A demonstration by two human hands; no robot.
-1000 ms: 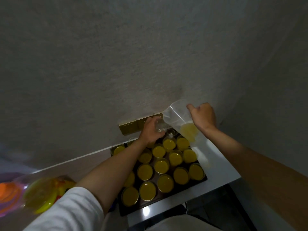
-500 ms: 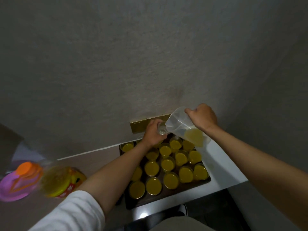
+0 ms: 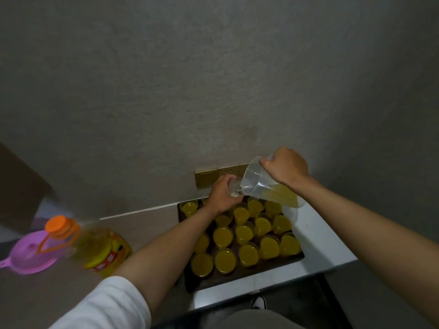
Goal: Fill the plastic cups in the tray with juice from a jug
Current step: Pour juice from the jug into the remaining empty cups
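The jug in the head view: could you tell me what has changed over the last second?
The right hand has tipped the jug further, its spout now at the clear cup that the left hand holds up; hardly any juice shows in that cup yet. Both grips are unchanged, and the filled cups stand as before in the tray.

Jug (image 3: 259,180) clear smooth plastic; tray (image 3: 237,277) dark matt; wall (image 3: 213,79) rough matt; switch plate (image 3: 206,178) brassy, glossy.

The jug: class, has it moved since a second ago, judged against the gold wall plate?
Cannot tell. The camera itself shifted, and the jug in the right hand sits just right of the wall plate in every picture.
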